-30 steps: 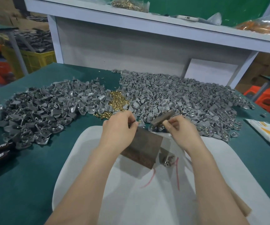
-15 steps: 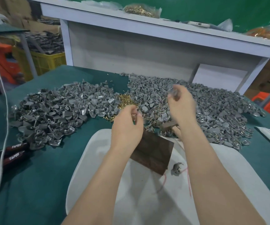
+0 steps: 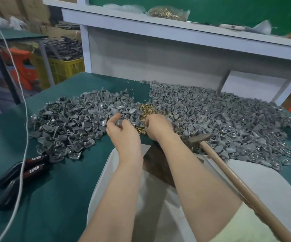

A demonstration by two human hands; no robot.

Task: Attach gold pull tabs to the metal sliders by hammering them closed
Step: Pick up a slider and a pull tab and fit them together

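Left hand (image 3: 123,131) pinching a grey slider (image 3: 122,118), right hand (image 3: 158,128) in gold tabs (image 3: 145,109) — grip unclear; hammer (image 3: 228,172) beside

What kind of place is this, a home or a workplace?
Probably a small factory or assembly workshop: heaps of grey metal sliders cover the green-topped table, a small pile of gold pull tabs lies between them, and a wooden-handled hammer lies close by.

sliders (image 3: 67,123): dull grey, a few shiny silver
pull tabs (image 3: 145,110): gold
table cover (image 3: 62,186): dark teal
tray (image 3: 272,186): off-white
hammer handle (image 3: 228,172): pale brown wood
block (image 3: 156,165): dark brown
pliers grips (image 3: 27,170): black and dark red, white "TAPER" lettering
cable (image 3: 23,151): white
crate (image 3: 66,69): yellow
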